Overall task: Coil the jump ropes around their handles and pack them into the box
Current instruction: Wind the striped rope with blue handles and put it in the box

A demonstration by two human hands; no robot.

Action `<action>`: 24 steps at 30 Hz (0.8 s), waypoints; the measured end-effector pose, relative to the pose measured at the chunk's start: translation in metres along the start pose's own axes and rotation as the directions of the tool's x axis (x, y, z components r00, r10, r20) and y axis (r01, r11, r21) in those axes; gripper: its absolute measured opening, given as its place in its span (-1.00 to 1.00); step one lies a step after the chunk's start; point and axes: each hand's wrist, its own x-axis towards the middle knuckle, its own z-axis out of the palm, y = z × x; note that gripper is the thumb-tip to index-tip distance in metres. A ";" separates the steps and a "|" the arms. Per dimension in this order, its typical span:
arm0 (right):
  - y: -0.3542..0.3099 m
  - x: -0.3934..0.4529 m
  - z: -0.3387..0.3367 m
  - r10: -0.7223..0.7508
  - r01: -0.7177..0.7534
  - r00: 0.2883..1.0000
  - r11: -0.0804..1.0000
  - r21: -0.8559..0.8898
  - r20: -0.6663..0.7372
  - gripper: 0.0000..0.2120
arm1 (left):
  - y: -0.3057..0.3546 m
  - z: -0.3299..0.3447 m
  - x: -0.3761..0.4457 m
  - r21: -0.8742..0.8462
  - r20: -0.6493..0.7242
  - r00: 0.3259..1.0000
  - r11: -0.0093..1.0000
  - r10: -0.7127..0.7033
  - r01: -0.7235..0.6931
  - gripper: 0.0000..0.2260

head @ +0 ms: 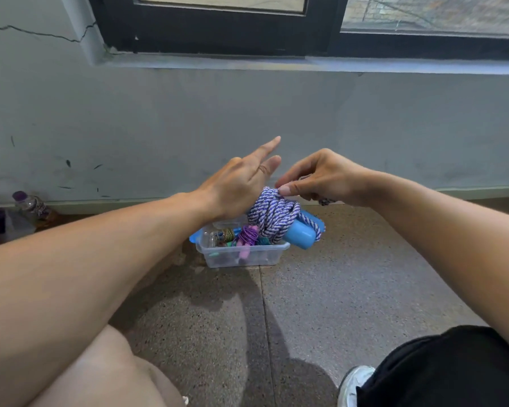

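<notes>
A purple-and-white braided jump rope [272,214] is coiled round its light blue handles [299,235] and held up above the box. My left hand [241,186] holds the bundle from the left, with the index and middle fingers pointing straight out; its grip on the handles is hidden behind the coil. My right hand [318,179] pinches the rope at the top of the coil between thumb and fingers. Below stands a clear plastic box [241,257] on the floor, holding a pink-handled rope with purple cord [246,239] and other coiled ropes.
A blue lid [313,218] lies behind the box. The floor is speckled stone tile; a grey wall and window sill rise behind. A plastic bottle [31,204] and a bag sit at the far left by the wall. My knees and a white shoe [353,386] are at the bottom.
</notes>
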 end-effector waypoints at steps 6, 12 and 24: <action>0.009 0.004 -0.002 0.002 -0.010 1.000 0.945 0.326 0.023 -0.97 | 0.004 0.005 -0.003 -0.439 -0.032 0.989 0.891 -0.142 0.113 -0.26; 0.019 0.011 0.006 0.121 -0.195 0.979 0.774 0.602 0.162 -0.76 | 0.000 0.010 -0.007 -0.569 -0.107 0.960 0.808 -0.259 0.155 -0.76; 0.005 0.011 0.028 0.207 -0.174 0.974 0.423 0.889 0.092 -0.73 | -0.013 0.007 0.005 -0.664 -0.477 0.637 0.723 -0.606 0.190 -0.79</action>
